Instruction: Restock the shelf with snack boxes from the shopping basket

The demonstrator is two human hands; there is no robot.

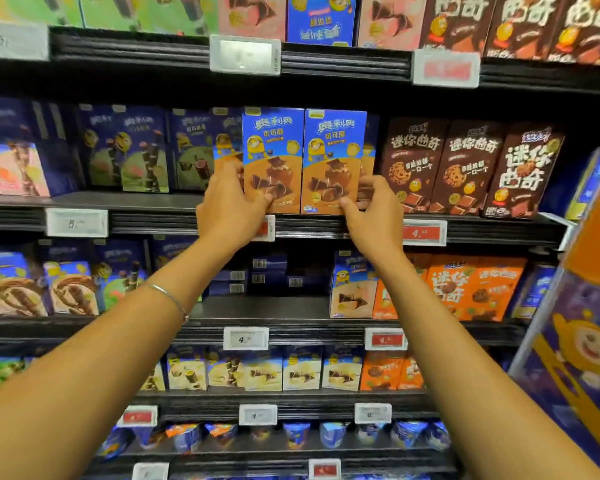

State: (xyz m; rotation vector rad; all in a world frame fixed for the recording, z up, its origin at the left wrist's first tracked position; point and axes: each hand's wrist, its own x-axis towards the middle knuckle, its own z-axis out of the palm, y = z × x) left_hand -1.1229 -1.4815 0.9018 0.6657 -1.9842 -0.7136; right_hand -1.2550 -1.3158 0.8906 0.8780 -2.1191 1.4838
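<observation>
While L box (pixel 273 147) and R box (pixel 335 150) stand upright, touching, at shelf (pixel 136 199) front edge, L hand (pixel 227 202) grips L box lower-left, thumb on face, fingers round its side; R hand (pixel 374 211) clamps R box lower-right likewise.

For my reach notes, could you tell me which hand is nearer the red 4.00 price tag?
Right. The right hand is just left of the tag; the left hand lies beyond both blue boxes.
</observation>
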